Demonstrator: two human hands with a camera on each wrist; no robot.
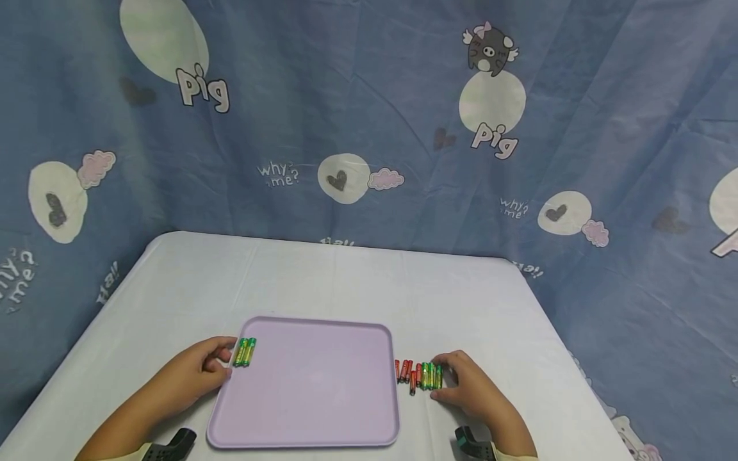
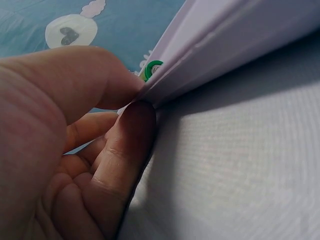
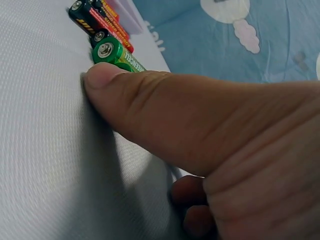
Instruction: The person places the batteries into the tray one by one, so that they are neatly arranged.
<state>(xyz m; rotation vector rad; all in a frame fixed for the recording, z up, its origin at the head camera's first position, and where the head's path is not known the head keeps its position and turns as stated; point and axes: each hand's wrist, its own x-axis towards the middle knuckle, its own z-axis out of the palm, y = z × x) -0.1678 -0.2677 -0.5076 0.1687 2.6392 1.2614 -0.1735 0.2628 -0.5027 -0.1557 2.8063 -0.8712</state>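
A shallow lilac tray (image 1: 311,384) lies on the white table, with a small group of green batteries (image 1: 245,352) side by side at its left rim. My left hand (image 1: 196,368) pinches that rim between thumb and finger; in the left wrist view the tray edge (image 2: 200,55) is gripped there. To the tray's right, several red batteries (image 1: 406,371) and green batteries (image 1: 428,376) form a row. Thumb and forefinger of my right hand (image 1: 469,387) hold the row's right-end green battery at its two ends. In the right wrist view, the thumb partly hides the green batteries (image 3: 112,50).
White cloth covers the table (image 1: 323,278). Behind it hangs a blue printed curtain (image 1: 369,115). Dark devices are strapped at the left wrist (image 1: 170,446) and the right wrist (image 1: 475,444). One red battery sits a little nearer than the rest of the row.
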